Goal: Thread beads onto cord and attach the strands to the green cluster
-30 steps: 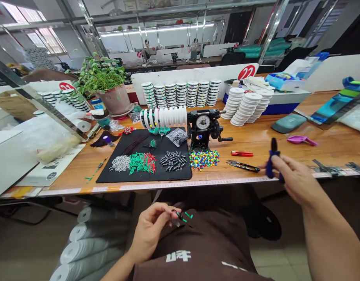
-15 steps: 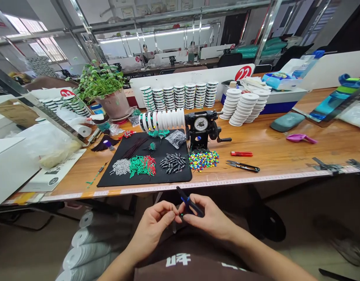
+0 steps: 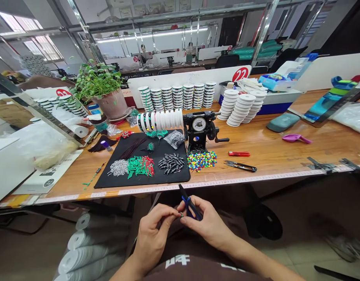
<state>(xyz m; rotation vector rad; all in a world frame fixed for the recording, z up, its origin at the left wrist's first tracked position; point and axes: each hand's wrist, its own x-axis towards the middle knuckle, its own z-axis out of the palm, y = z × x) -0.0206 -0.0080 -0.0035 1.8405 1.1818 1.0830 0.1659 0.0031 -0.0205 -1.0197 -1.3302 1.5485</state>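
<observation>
A small green piece [image 3: 181, 216] is pinched between fingertips of the left hand [image 3: 153, 230], just beside the right hand [image 3: 211, 222]. Blue-handled pliers [image 3: 194, 208] are clasped in the right hand, nose forward. The piece should be steadied and fingers kept clear of the nose.

Plastic-handled pliers [image 3: 194, 209], glossy wood tabletop [image 3: 270, 150]

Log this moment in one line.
left hand: pinching small green piece, mostly hidden | right hand: holding blue-and-black pliers | place: before table's front edge
</observation>
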